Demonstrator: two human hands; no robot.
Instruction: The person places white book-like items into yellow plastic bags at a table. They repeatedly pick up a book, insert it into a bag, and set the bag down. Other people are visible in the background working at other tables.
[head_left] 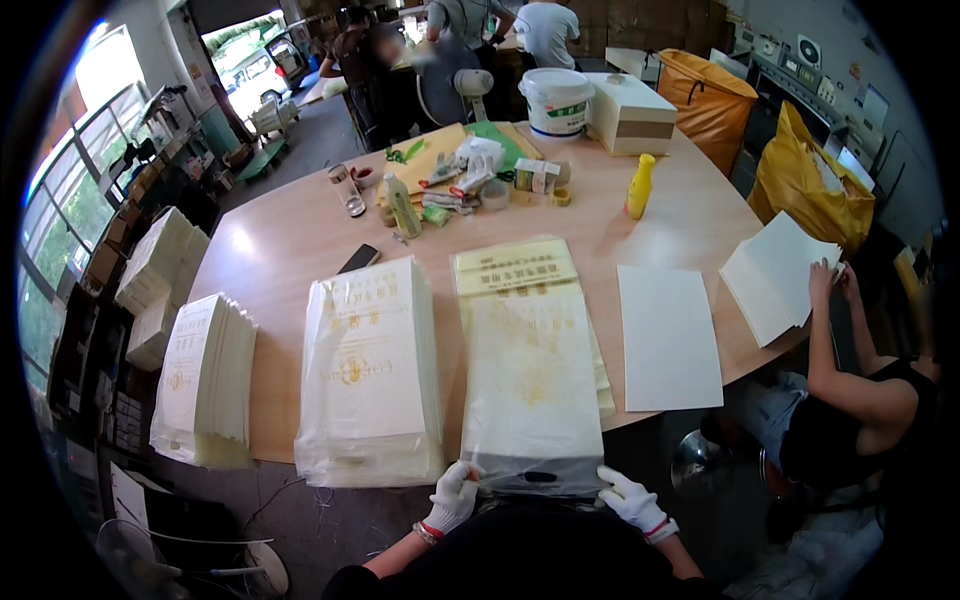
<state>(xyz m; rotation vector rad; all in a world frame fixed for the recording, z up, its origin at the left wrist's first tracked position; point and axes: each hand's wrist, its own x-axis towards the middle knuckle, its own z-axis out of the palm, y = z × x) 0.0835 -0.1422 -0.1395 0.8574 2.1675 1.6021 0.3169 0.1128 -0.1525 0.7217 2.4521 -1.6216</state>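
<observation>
Both my hands wear white knitted gloves. At the table's near edge lies a clear plastic bag (530, 400) with gold print and a dark handle slot at its near end. My left hand (453, 498) pinches the bag's near left corner. The near right corner is between the fingers of my right hand (632, 502). Under the bag, a stack of pale yellow printed bags (604, 385) shows at the right side. Left of it stands a tall pile of bagged white printed packs (368, 370). To the right rests a plain white board (670, 340).
Another stack of printed packs (205, 375) is at the table's left end. Farther back are a black phone (360, 258), a yellow bottle (639, 187), a white bucket (556, 103) and a white box (632, 115). A co-worker's hands (832, 275) handle white sheets (775, 280) at right.
</observation>
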